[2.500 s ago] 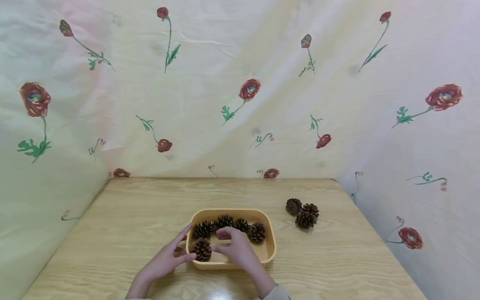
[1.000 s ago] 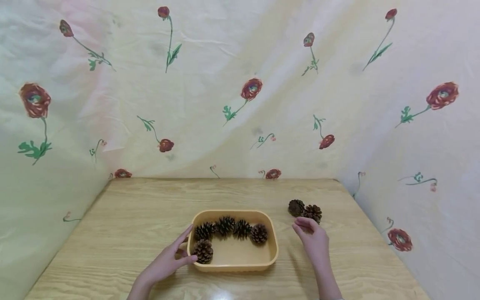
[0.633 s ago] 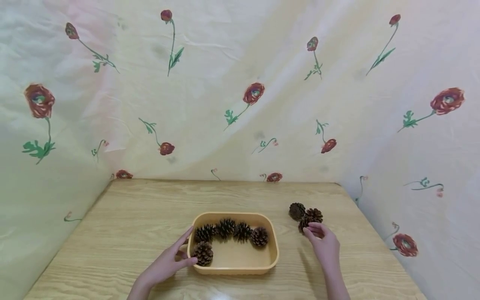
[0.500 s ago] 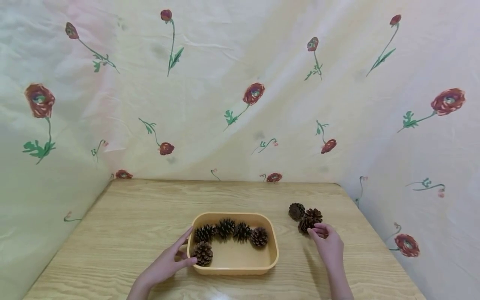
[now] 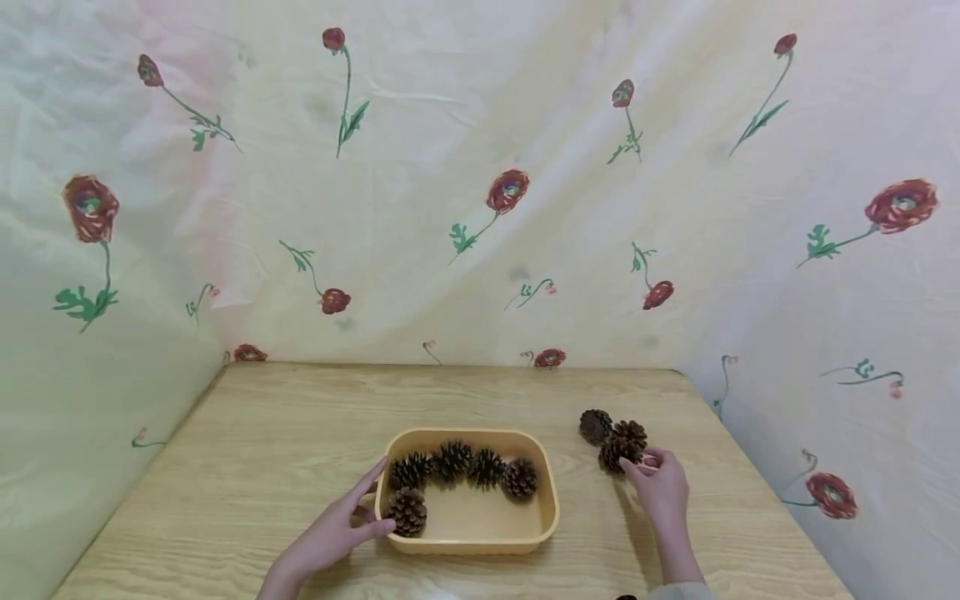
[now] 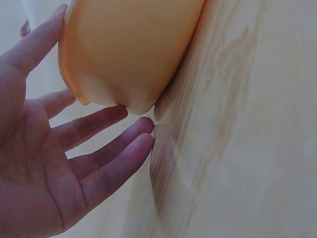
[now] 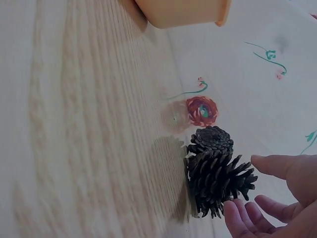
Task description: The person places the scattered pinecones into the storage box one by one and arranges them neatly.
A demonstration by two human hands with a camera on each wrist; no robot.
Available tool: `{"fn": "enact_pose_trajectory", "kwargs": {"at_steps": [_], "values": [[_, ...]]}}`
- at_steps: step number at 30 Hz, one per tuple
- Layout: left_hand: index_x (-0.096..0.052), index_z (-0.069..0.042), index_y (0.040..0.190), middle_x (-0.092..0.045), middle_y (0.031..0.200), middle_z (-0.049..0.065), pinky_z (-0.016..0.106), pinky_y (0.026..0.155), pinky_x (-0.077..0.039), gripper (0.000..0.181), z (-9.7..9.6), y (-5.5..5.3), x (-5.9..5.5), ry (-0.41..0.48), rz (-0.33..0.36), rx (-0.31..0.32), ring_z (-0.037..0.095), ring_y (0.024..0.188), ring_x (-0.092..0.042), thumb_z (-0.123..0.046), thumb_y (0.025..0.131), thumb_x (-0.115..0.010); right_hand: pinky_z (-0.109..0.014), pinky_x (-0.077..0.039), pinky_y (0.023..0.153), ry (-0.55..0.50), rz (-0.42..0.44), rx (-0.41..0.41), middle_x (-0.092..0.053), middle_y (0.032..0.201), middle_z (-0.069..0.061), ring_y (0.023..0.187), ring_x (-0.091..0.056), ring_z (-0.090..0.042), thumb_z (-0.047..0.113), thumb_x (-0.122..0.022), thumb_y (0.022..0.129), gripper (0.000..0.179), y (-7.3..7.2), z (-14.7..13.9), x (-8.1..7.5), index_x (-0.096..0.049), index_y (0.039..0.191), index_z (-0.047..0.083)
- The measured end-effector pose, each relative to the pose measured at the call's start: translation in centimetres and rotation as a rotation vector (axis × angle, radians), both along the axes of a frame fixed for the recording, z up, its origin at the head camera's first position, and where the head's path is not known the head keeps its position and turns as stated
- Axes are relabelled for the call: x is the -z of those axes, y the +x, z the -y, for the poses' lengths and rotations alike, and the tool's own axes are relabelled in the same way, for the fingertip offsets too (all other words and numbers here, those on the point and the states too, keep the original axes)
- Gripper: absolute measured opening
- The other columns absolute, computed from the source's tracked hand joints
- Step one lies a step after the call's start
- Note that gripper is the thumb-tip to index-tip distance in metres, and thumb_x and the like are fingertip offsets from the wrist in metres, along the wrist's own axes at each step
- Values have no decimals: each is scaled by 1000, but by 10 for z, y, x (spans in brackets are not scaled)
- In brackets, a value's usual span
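Observation:
My left hand [image 5: 337, 525] rests against the left end of a yellow tray [image 5: 472, 547], thumb at the near rim and fairly straight fingers along the outer wall. In the left wrist view, its fingertips meet the tray's wall close to the tabletop. Several brown pine cones lie in the tray, one of them a pine cone [image 5: 407, 511] in the near left corner. To the right, my right hand [image 5: 663, 492] is at the nearest pine cone [image 5: 617, 456] of a group of three. The right wrist view has its thumb and parted fingertips flanking that cone's end.
Behind it, a second pine cone [image 5: 596, 426] and a third pine cone [image 5: 632, 432] sit close together on the wooden table [image 5: 315, 408]. A pale cloth [image 5: 405, 208] printed with red flowers rises around the table's back and sides.
My right hand has moved from inside the tray rightward to the three loose cones, then shifted slightly right along the nearest one. The left hand has stayed at the tray's end.

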State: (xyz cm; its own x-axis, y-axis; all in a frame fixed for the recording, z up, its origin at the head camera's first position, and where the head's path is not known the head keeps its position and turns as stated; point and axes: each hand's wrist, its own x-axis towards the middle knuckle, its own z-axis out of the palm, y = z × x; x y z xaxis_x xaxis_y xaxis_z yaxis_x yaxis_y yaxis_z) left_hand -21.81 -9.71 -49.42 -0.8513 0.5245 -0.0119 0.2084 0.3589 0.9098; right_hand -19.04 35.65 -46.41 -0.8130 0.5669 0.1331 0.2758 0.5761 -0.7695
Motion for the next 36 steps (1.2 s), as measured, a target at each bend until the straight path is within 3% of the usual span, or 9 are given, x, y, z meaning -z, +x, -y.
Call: {"fn": "enact_pose_trajectory", "kwargs": {"at_steps": [7, 12, 22, 31, 36], "values": [[-15, -21, 157, -23, 157, 26, 24, 64, -47, 89, -1, 0, 0, 28, -3, 2, 4, 87, -58, -31, 88, -70, -50, -51, 88, 24, 31, -25, -54, 125, -36, 111, -58, -47, 18, -64, 91, 51, -7, -4, 0, -46, 128, -12], [-15, -21, 157, -23, 158, 25, 23, 64, -46, 89, -1, -1, 0, 34, 5, 9, 4, 86, -58, -30, 88, -70, -45, -54, 82, 35, 48, -30, -54, 126, -36, 112, -57, -47, 17, -64, 91, 49, -9, -7, 1, -47, 128, -12], [-14, -21, 157, -22, 158, 25, 24, 64, -47, 89, 0, -2, 1, 30, 9, 5, 5, 87, -58, -30, 88, -70, -21, -53, 61, 23, 100, -59, -53, 131, -33, 115, -57, -45, 20, -62, 92, 53, -11, -12, 1, -46, 133, -10], [-14, -20, 157, -23, 158, 24, 24, 62, -47, 89, -1, -3, -2, 25, 0, 7, 6, 86, -58, -31, 88, -70, -27, -54, 63, 29, 116, -82, -55, 128, -33, 110, -57, -44, 22, -63, 92, 52, -13, -11, -2, -48, 132, -9], [-14, -22, 157, -22, 158, 25, 24, 64, -46, 89, -1, -2, 0, 30, 15, 11, 6, 87, -58, -30, 89, -70, -38, -54, 75, 66, 132, -98, -59, 122, -31, 105, -60, -42, 24, -64, 92, 53, -10, -10, 1, -49, 130, -8]]}}
